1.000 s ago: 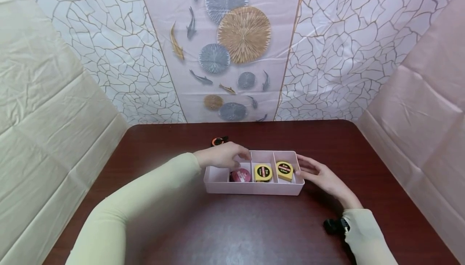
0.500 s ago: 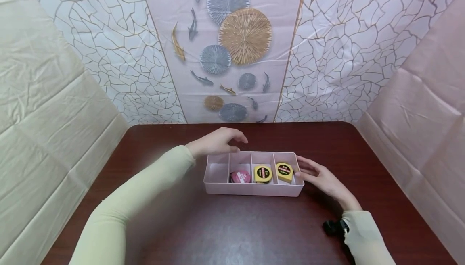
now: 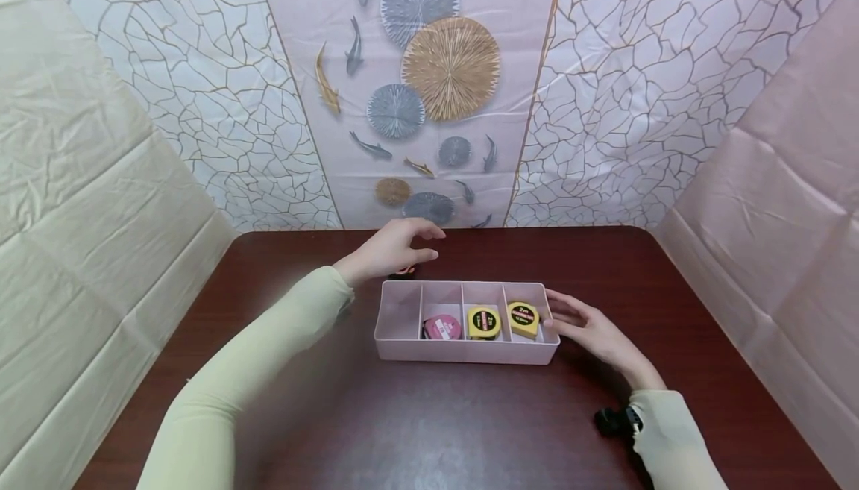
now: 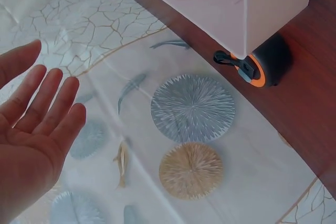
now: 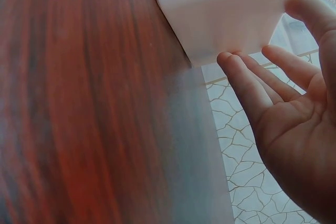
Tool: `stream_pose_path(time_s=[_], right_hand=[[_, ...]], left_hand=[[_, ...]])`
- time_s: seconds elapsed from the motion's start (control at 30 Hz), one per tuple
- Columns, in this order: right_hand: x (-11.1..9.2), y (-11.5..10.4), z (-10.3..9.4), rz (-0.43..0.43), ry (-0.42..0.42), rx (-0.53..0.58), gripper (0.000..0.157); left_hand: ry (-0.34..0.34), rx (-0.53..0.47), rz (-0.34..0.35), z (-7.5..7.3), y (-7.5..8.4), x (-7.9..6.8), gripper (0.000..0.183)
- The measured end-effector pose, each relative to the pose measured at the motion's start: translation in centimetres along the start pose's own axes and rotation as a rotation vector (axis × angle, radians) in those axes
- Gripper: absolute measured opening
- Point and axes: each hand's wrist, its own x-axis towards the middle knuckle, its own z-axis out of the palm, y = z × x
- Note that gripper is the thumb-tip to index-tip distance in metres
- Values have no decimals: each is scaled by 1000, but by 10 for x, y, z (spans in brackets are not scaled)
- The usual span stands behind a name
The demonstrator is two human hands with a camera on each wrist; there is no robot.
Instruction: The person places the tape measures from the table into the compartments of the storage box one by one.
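A pale pink tray [image 3: 466, 352] with several compartments stands on the table. From the left, its first compartment is bare, the second holds a pink tape measure [image 3: 443, 327], the third a yellow tape measure [image 3: 484, 322], and the last another yellow tape measure [image 3: 523, 318]. My left hand [image 3: 392, 246] hovers behind the tray's left end, fingers spread, holding nothing. Just below it sits a black-and-orange tape measure [image 4: 270, 64], mostly hidden by the hand in the head view. With its fingertips, my right hand [image 3: 600, 333] touches the tray's right end wall.
The dark red-brown table [image 3: 429, 423] extends around the tray. Patterned cloth [image 3: 450, 68] hangs behind its far edge, and plain cloth screens [image 3: 772, 236] flank both sides. A black wrist device [image 3: 617, 421] is on the right sleeve.
My left hand has risen out of the second compartment, off the pink tape measure, and moved back and left beyond the tray. The right hand stays against the tray's end.
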Motion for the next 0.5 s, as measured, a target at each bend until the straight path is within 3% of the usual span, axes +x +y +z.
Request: stream_pose_path(time_s=[0.5], right_hand=[[0,0,0,7,8,-29,69]], left_hand=[[115,-70,-33,-1,-20,-3,36]])
